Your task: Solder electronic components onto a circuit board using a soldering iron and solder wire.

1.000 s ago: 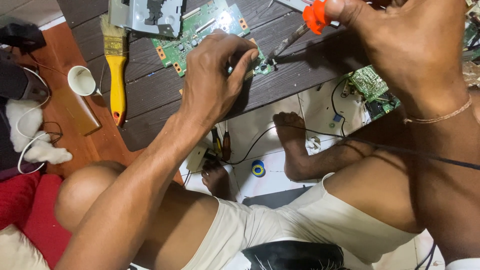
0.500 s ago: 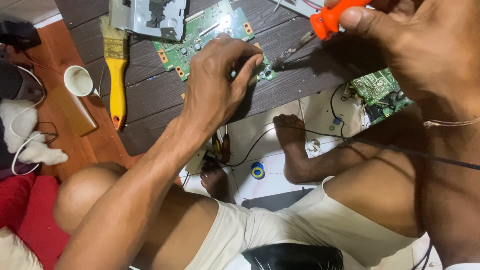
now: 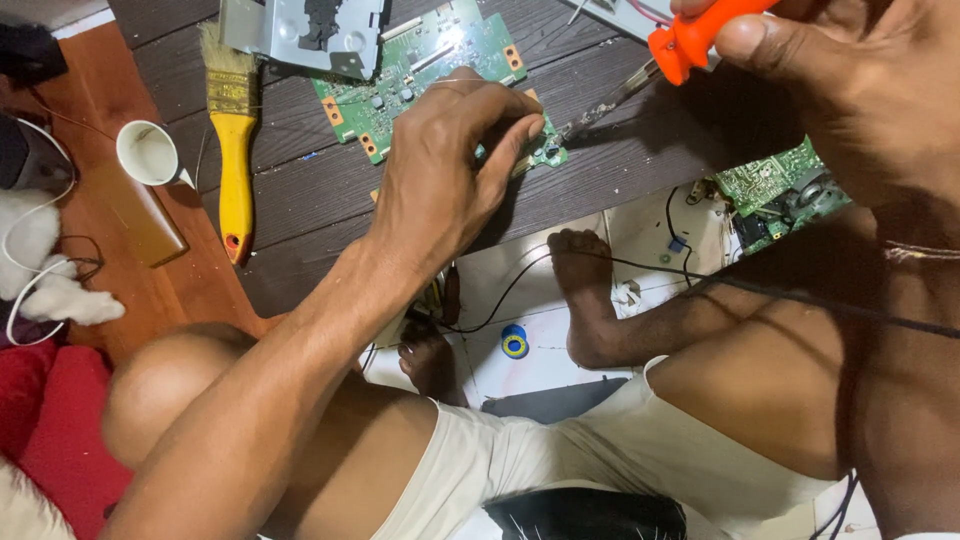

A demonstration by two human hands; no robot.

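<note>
1. Left hand (image 3: 445,165) curled, fingertips pinching edge of flat green circuit board (image 3: 425,70) on dark planked wood table (image 3: 600,190), ~12 o'clock.
2. Right hand (image 3: 840,85) gripping soldering iron (image 3: 690,40) by smooth orange plastic handle, metal tip at board's 3 o'clock edge.
3. Yellow-handled bristle brush (image 3: 235,150) at board's 9 o'clock.
</note>
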